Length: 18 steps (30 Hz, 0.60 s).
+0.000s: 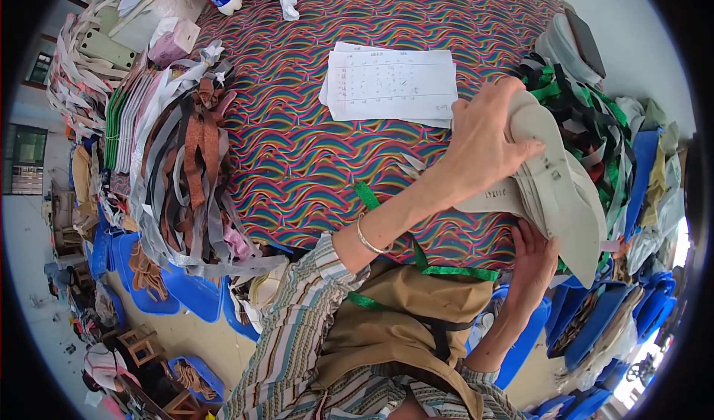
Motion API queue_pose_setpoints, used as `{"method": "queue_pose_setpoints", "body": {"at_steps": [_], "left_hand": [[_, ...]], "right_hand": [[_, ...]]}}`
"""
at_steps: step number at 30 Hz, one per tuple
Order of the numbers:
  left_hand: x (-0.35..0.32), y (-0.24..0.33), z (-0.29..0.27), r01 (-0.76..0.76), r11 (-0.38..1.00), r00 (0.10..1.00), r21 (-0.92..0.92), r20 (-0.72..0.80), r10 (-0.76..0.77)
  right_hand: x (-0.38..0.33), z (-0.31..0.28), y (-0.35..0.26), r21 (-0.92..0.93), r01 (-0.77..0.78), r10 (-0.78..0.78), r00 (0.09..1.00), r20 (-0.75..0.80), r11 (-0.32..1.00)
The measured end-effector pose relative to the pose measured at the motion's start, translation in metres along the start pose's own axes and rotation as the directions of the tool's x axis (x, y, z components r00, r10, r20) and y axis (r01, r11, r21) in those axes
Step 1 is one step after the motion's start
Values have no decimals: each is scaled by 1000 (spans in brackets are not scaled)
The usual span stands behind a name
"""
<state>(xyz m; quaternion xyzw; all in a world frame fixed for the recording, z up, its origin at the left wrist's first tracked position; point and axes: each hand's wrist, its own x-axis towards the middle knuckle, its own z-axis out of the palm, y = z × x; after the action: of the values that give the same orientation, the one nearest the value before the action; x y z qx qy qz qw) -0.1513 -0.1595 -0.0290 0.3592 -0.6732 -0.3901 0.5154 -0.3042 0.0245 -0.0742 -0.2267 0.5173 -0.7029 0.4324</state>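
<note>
A stack of off-white insoles (pixel 551 186), shoe-sole shaped and punched with small marks, is fanned out at the right edge of the table. My left hand (pixel 482 143) reaches across from the left and is closed on the stack's upper part, thumb on the top face and fingers over the far side. Below it my right hand (pixel 532 256) lies palm up beside the stack's near edge. Its fingers are stretched out and touch the insoles, which cover part of the thumb side. One insole's end (pixel 487 200) sticks out leftward under my left wrist.
Written paper sheets (pixel 390 85) lie mid-table on the patterned cloth (pixel 290 145). Bundled straps (pixel 195 159) hang over the left edge, green and black ribbons (pixel 587 115) at the right. Scissors tips (pixel 410 165) show by my left forearm. Blue bins (pixel 599 323) stand below.
</note>
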Motion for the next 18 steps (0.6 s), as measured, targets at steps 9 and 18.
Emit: {"method": "queue_pose_setpoints", "body": {"at_steps": [9, 18], "left_hand": [[-24, 28, -13, -99, 995, 995, 21, 36, 98], [-64, 68, -22, -23, 997, 999, -70, 43, 27]], "right_hand": [[-6, 11, -1, -143, 91, -118, 974, -193, 986], [-14, -9, -23, 78, 15, -3, 989, -149, 997]]}}
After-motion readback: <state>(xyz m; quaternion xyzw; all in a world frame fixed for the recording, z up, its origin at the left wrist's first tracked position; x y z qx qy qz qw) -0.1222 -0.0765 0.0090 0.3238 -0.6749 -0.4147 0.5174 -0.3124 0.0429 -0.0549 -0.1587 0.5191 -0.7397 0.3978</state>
